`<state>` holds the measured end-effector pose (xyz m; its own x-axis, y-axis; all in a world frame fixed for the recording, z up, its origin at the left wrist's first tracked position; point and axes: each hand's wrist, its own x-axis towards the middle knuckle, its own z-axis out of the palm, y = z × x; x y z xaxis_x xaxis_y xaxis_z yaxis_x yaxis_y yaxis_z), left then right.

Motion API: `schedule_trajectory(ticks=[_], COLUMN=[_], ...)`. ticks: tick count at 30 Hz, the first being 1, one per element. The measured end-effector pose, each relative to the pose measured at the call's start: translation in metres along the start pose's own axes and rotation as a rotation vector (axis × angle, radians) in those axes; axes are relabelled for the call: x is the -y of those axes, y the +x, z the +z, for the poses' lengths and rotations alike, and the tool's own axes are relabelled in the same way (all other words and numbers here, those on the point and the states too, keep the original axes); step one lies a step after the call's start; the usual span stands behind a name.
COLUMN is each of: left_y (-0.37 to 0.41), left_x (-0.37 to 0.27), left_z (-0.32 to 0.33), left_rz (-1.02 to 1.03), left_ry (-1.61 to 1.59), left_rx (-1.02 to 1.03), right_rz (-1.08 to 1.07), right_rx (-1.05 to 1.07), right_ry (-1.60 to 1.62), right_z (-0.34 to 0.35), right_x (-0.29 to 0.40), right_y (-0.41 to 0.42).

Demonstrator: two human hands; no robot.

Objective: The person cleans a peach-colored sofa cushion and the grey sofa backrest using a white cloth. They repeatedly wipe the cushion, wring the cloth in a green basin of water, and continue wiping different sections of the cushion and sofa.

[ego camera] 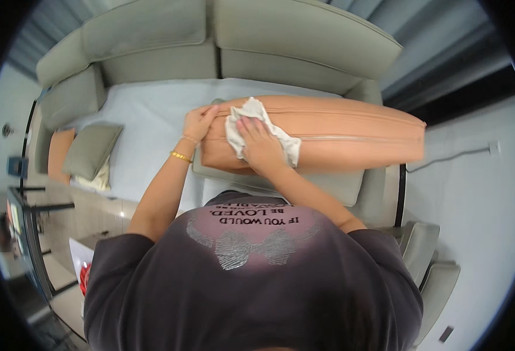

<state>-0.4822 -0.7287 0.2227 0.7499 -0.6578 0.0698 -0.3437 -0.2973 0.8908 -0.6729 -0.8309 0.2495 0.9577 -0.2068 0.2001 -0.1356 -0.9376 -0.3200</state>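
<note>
A long orange seat cushion point(349, 123) with piped seams and a zip along its side stands on edge across the sofa in front of me. My left hand point(199, 123) grips its left end near the upper edge, thumb and fingers at the seam. Flat against the cushion's zip side, my right hand point(261, 142) presses a crumpled white cloth point(234, 134). Part of the cloth is hidden under my palm and fingers. Beneath the orange cushion, a grey-green seat cushion point(327, 186) shows along the front.
The grey-green sofa backrest point(301, 33) rises behind. A pale sheet point(147, 114) covers the seat base. Left lie a grey-green pillow point(92, 151) and another orange cushion point(59, 153). A black-framed table point(42, 245) stands lower left; a cable point(450, 155) runs to the right wall.
</note>
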Motion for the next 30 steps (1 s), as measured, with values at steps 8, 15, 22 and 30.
schedule_trajectory(ticks=[8, 15, 22, 30], left_y=[-0.009, 0.044, -0.017, -0.014], left_x=[-0.043, -0.100, -0.146, -0.145], left_z=[0.010, 0.073, 0.145, 0.158], left_rz=[0.024, 0.370, 0.372, 0.435], left_ry=[0.135, 0.672, 0.799, 0.846], left_rx=[0.041, 0.156, 0.456, 0.370], right_rz=[0.607, 0.587, 0.919, 1.467], right_rx=[-0.433, -0.407, -0.278, -0.205], right_ry=[-0.348, -0.269, -0.460, -0.132], right_z=[-0.060, -0.064, -0.103, -0.189], right_x=[-0.127, -0.096, -0.192, -0.402], right_y=[-0.086, -0.102, -0.164, -0.230])
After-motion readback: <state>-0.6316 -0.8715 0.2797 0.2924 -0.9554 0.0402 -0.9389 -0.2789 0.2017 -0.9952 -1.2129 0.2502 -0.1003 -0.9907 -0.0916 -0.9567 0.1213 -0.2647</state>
